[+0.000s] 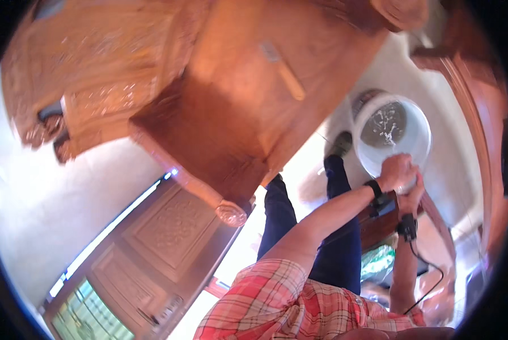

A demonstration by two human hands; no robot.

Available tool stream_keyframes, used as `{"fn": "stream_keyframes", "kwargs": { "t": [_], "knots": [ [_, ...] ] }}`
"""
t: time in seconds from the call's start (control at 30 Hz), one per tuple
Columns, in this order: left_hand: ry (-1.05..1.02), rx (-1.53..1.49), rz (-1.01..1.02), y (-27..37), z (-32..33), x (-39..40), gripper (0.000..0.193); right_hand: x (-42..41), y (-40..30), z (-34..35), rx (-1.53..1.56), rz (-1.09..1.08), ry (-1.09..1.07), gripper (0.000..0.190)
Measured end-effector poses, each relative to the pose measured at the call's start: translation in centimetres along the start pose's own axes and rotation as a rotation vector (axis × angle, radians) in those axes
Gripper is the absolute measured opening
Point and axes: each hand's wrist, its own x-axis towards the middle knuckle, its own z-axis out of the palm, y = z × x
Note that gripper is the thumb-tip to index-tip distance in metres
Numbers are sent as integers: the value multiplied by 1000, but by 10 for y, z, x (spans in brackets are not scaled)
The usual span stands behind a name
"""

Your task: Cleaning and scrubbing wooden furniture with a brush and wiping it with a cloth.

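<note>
A white bucket stands on the floor, with water and white froth inside. At its near rim my left hand and my right hand are close together, fingers curled around a pale, wet-looking thing, perhaps a cloth. The fingers hide most of it, so its exact kind cannot be told. On the wooden seat to the left lies a brush with a tan handle and a greyish head, blurred.
The carved wooden seat has a scrolled armrest near my legs. A carved wooden door is at lower left. Wooden furniture edges the right side. Green plastic wrapping lies beside my right arm. A cable hangs from my right wrist.
</note>
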Motion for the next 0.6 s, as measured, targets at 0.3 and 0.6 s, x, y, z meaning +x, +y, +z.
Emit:
{"fn": "stream_keyframes", "kwargs": {
  "t": [0.3, 0.6],
  "knots": [
    [249, -342, 143, 47, -128, -106, 51, -115, -26, 106, -747, -178, -366, 69],
    [819, -298, 175, 35, -307, -244, 44, -184, 98, 262, -1259, -784, -790, 30]
  ]
}}
